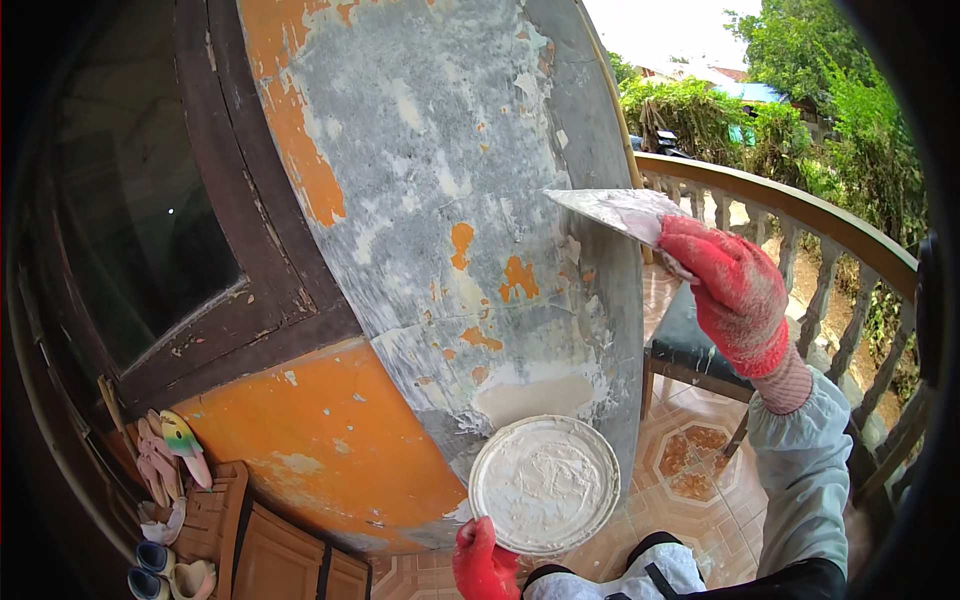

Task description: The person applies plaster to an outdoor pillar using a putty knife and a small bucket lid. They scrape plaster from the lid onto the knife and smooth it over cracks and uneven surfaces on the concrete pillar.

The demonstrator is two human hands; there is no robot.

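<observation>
My right hand (735, 295), in a red work glove dusted with white, grips a wide putty knife (612, 207). The blade points left in front of the wall (420, 130), which has patchy grey skim with bits of orange paint. I cannot tell whether the blade touches it. Low in the middle, my left hand (486, 568), also in a red glove, holds the edge of a round white lid (560, 548) with its thumb on the rim. Whitish putty (545, 475) is spread over the lid. Just above it, a smooth beige putty patch (535, 400) covers part of the wall.
A dark-topped bench (690, 325) stands at the right, before a curved balustrade (800, 195). At the left is a dark wooden window frame (240, 200) over orange wall. Shoes and slippers (165, 460) sit on a wooden rack (215, 515) at lower left. The floor is tiled (715, 520).
</observation>
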